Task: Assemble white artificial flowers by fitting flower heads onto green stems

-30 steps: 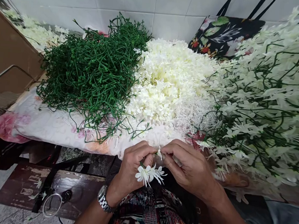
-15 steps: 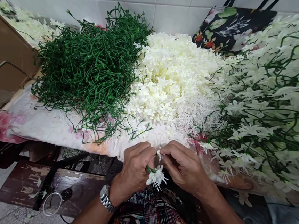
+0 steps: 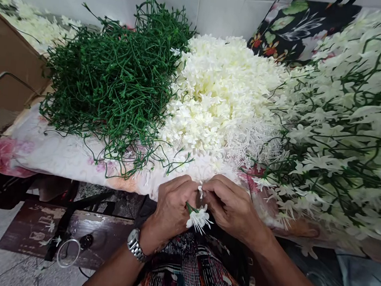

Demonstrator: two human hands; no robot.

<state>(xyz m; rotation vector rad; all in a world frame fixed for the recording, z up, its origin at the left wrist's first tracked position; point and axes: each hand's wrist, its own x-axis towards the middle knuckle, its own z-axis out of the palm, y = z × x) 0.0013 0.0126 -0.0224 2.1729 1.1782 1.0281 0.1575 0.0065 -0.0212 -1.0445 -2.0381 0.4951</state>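
My left hand [image 3: 176,206] is closed around the green stem of an artificial flower; its white bloom [image 3: 198,218] with thin stamens hangs below the fist. Close beside it, my right hand [image 3: 230,206] has thumb and index finger pinched at a small white blossom piece [image 3: 200,190] between the two hands. Fingers partly hide how that piece is held. Past my hands lie a heap of green plastic stems [image 3: 112,82], a heap of white petals [image 3: 211,91] and a patch of thin white stamens [image 3: 257,140].
Assembled white flowers on green stems [image 3: 335,160] pile up at the right. A floral cloth [image 3: 59,154] covers the table. At left stands a cardboard box [image 3: 11,60]; a black floral bag [image 3: 297,30] leans on the tiled wall. Below is a brown wooden bench [image 3: 102,233].
The view has tipped slightly, so the heaps sit a little higher in the picture. Both hands stay together at the small white piece, with only slight finger movement.
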